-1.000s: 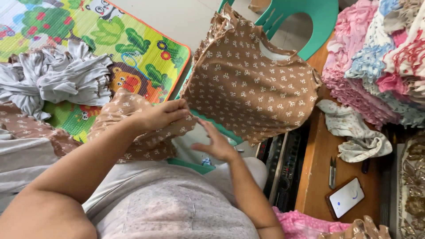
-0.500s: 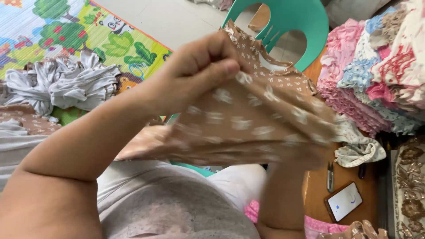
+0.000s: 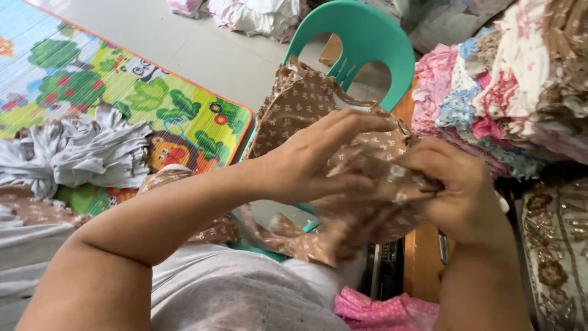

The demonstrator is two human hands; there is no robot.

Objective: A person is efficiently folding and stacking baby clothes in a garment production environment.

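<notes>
Head view; one brown garment with small white bows, sitting at frame centre, bunched between two hands; left hand lying across it from 9 o'clock, fingers curling and grasping the cloth; right hand coming in from 3 o'clock, fingers clenching a gathered edge; one teal plastic chair standing at 12 o'clock behind the garment; one stack of folded floral cloth resting at 2 o'clock; one cartoon play mat lying at 10 o'clock, one heap of grey fabric lying on it at 9 o'clock; one pink cloth showing at 6 o'clock.
</notes>
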